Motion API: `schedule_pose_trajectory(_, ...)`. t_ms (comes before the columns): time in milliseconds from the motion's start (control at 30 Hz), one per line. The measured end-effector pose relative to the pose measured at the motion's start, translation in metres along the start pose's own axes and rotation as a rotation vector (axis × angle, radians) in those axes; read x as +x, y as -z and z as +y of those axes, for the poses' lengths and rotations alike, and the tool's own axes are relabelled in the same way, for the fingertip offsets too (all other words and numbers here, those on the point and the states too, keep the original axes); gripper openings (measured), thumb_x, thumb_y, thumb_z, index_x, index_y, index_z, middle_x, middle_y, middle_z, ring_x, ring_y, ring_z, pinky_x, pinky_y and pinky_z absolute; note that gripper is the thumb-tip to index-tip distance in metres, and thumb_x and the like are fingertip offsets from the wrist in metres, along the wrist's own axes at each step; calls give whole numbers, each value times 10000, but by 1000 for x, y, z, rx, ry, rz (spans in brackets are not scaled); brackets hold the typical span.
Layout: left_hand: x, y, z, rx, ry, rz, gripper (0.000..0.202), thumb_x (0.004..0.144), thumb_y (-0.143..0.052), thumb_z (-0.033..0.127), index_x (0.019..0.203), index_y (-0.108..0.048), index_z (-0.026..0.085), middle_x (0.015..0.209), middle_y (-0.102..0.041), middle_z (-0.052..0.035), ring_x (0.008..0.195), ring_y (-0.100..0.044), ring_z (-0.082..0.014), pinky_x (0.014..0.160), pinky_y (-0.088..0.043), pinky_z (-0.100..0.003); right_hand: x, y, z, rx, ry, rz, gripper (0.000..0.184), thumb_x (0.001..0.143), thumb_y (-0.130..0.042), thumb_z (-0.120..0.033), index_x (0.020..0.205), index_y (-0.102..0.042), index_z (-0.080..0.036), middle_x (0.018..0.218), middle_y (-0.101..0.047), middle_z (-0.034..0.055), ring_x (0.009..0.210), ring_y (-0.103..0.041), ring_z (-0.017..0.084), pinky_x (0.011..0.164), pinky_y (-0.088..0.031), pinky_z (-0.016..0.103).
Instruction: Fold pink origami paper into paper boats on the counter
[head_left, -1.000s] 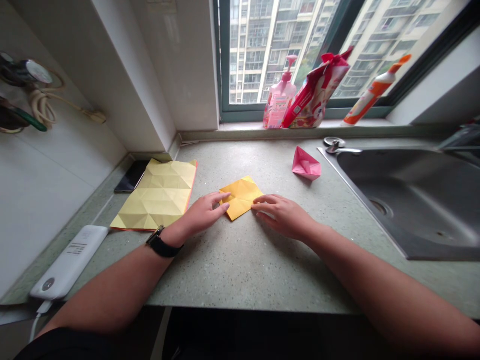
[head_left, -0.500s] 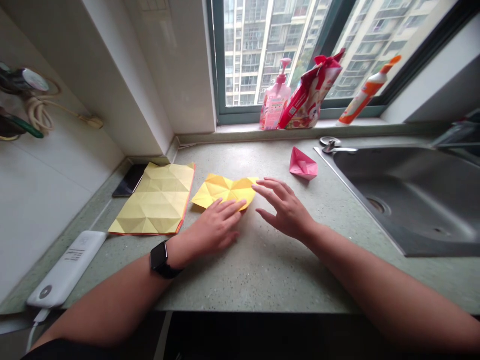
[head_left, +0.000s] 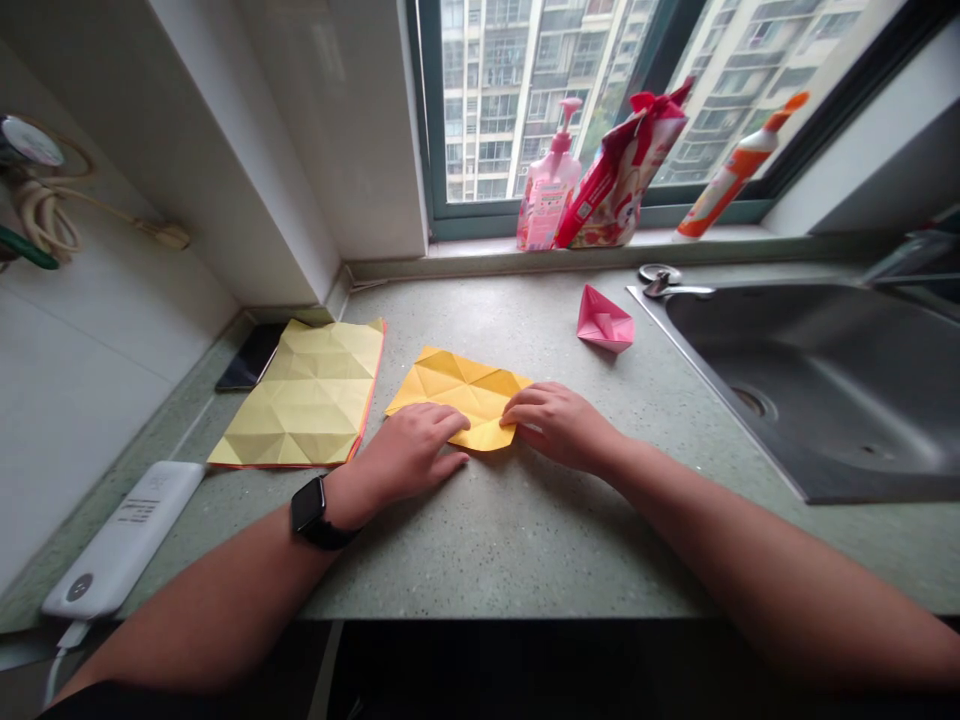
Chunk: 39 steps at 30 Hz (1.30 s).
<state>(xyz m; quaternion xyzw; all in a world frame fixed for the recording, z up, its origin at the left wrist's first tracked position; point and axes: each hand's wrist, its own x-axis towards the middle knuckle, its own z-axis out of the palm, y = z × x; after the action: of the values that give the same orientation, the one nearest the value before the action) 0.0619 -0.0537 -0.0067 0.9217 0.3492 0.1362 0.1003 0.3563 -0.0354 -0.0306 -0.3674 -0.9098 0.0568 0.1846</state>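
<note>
An orange sheet of creased paper (head_left: 454,382) lies partly unfolded on the grey-green counter (head_left: 525,520). My left hand (head_left: 409,455), with a black watch on its wrist, rests flat with its fingers on the sheet's near edge. My right hand (head_left: 559,425) has its fingers curled and closed on the sheet's right corner. A larger pale yellow creased sheet (head_left: 307,395) lies to the left, apart from both hands. A small pink folded paper figure (head_left: 602,320) sits further back on the right.
A steel sink (head_left: 817,380) fills the right side. On the window sill stand a pink pump bottle (head_left: 546,195), a red bag (head_left: 622,175) and an orange-capped bottle (head_left: 739,170). A dark phone (head_left: 247,358) and a white power bank (head_left: 124,540) lie along the left wall.
The orange paper went from a small folded square to a wider opened sheet. My right hand lifted off it, then came back down onto its right corner; my left hand shifted to its near edge.
</note>
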Motion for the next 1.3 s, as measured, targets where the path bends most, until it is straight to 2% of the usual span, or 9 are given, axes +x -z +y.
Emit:
schedule_pose_trajectory(133, 0, -5, -3, 14, 18, -2, 73, 1038, -704, 247, 1089, -724, 199, 1137, -776, -88, 1049, -722, -268, 914, -573, -392, 1, 0, 0, -14, -43, -4, 190, 980, -617, -134, 1030, -760, -247, 1043, -822, 51, 958, -756, 241, 886, -566, 391)
schedule_pose_trajectory(300, 2, -6, -5, 21, -3, 9, 126, 1073, -631, 226, 1043, -748, 191, 1106, -788, -87, 1028, -723, -258, 926, -556, -396, 0, -2, 3, -32, -99, 21, 129, 1010, -596, -191, 1033, -713, -242, 1016, -807, 74, 930, -749, 248, 826, -565, 373)
schedule_pose_trajectory(467, 2, -6, -1, 1, -47, 13, 153, 1068, -651, 233, 940, -728, 201, 962, -782, -41, 928, -711, -225, 1135, -479, -503, -2, -6, 7, 3, -159, 83, 166, 1045, -586, -241, 1160, -706, -239, 1134, -819, 101, 973, -761, 259, 864, -587, 400)
schedule_pose_trajectory(533, 1, -7, 1, -40, -46, 24, 98, 1059, -665, 227, 988, -728, 205, 968, -783, -37, 941, -714, -225, 1116, -497, -473, -2, -7, 8, 16, -187, 111, 239, 1036, -593, -224, 1253, -693, -240, 1206, -815, 107, 1031, -765, 266, 917, -593, 420)
schedule_pose_trajectory(667, 0, -10, -1, -106, -55, 39, 121, 1063, -673, 240, 1157, -733, 195, 1062, -796, -71, 979, -726, -240, 897, -554, -367, -2, -8, 10, 25, -252, 163, 336, 1019, -617, -214, 1349, -667, -254, 1197, -816, 92, 1050, -765, 270, 956, -594, 437)
schedule_pose_trajectory(767, 0, -10, -2, -133, -110, 21, 231, 1064, -668, 205, 1287, -728, 210, 1157, -804, -74, 1030, -737, -235, 917, -553, -359, -2, -11, 11, 25, -276, 188, 369, 1006, -631, -215, 1372, -656, -257, 1103, -816, 75, 1002, -763, 267, 933, -597, 436)
schedule_pose_trajectory(900, 1, -7, 0, -113, -134, -17, 222, 1066, -649, 186, 1258, -757, 218, 1144, -804, -68, 1026, -741, -228, 899, -556, -349, -2, -15, 10, 39, -274, 230, 328, 985, -640, -209, 1309, -661, -252, 1092, -796, 80, 1005, -752, 271, 934, -596, 444)
schedule_pose_trajectory(1133, 1, -7, 2, -112, -115, -9, 200, 1089, -614, 206, 1201, -780, 216, 1165, -792, -70, 1041, -735, -227, 920, -574, -364, 0, -4, 0, -55, -153, 240, 85, 979, -658, -168, 966, -689, -247, 1075, -743, 100, 1006, -692, 274, 899, -571, 428)
schedule_pose_trajectory(1300, 1, -8, 2, -71, -82, -15, 185, 1079, -635, 211, 1194, -780, 219, 1202, -770, -74, 1063, -725, -238, 953, -589, -387, -1, -1, -12, -29, -61, 113, 139, 1021, -662, -188, 1047, -783, -252, 1057, -767, 78, 944, -707, 239, 859, -572, 392)
